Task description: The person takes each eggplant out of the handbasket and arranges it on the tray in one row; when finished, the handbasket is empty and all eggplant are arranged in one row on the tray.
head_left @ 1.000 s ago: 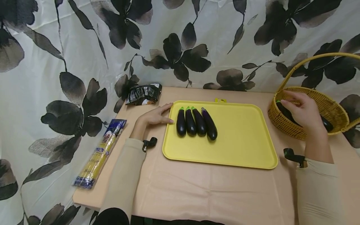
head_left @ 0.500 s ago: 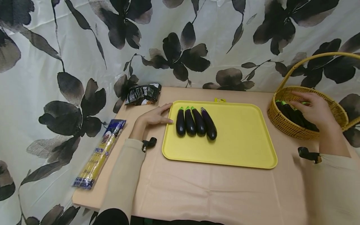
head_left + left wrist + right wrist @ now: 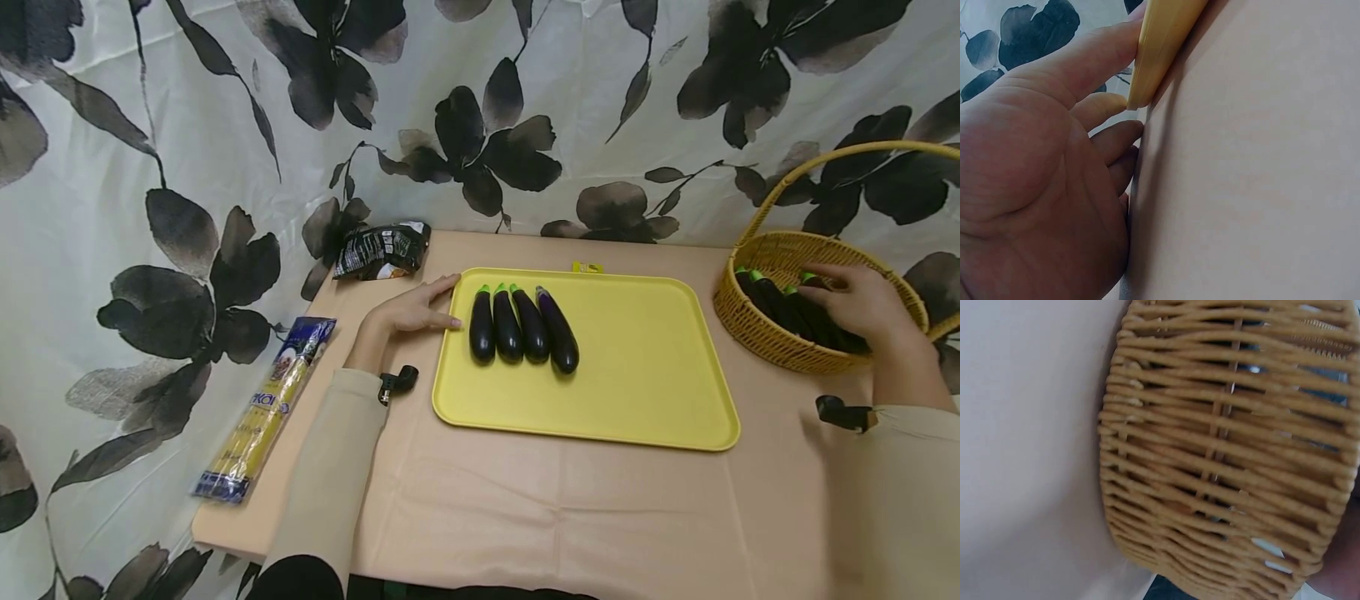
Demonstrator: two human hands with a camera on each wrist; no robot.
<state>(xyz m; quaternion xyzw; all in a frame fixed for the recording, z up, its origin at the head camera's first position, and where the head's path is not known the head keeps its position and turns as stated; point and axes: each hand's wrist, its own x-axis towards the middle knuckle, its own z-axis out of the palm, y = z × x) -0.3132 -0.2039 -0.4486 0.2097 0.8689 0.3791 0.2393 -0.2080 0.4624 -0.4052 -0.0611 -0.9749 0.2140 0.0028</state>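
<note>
Several dark purple eggplants (image 3: pixel 532 329) with green or dark stems lie side by side at the left of a yellow tray (image 3: pixel 637 367). My left hand (image 3: pixel 408 314) rests at the tray's left edge, thumb and fingertips touching its rim; in the left wrist view this hand (image 3: pixel 1041 162) has its fingers loosely extended along the edge. My right hand (image 3: pixel 862 304) reaches into a wicker basket (image 3: pixel 757 333), over more eggplants (image 3: pixel 780 308). A green stem shows by its fingertips, but whether it grips one is hidden. The right wrist view is mostly the basket's woven side (image 3: pixel 1229 450).
A blue and yellow pasta packet (image 3: pixel 266 408) lies along the table's left edge. A black packet (image 3: pixel 382 250) sits at the back left, and a small yellow packet (image 3: pixel 587 267) behind the tray. The basket's tall handle (image 3: pixel 847 152) arches over it. A floral curtain (image 3: pixel 480 150) hangs behind.
My right hand has shifted to the right inside the basket, uncovering more of the eggplants in it. The left hand, the tray and the eggplants on it have stayed put.
</note>
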